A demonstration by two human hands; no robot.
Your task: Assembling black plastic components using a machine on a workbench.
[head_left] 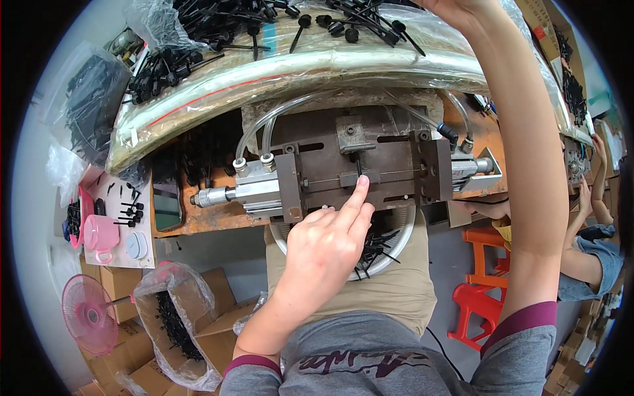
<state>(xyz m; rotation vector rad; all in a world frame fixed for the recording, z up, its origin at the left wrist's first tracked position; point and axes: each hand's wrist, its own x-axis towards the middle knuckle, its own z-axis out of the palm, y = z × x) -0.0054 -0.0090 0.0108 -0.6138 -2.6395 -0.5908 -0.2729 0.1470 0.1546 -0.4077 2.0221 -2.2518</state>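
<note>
My left hand (325, 245) is over the near side of a dark metal clamping fixture (389, 148). Its index finger is stretched out, with the tip touching the small block at the fixture's middle, where a thin black plastic stem (359, 162) stands in the slot. The other fingers are partly curled, and I see nothing held in them. My right forearm (528, 132) reaches far forward. Only the back part of my right hand (462, 8) shows at the top edge, beside a heap of black stemmed plastic parts (370, 20); its fingers are cut off.
Pneumatic cylinders (261, 188) with clear hoses (246, 135) flank the fixture. A white-rimmed basin (396, 254) of black parts sits on my lap. Left are a pink cup (100, 232), a pink fan (89, 313) and a lined carton (175, 323). Right are red stools (472, 307) and another person (584, 257).
</note>
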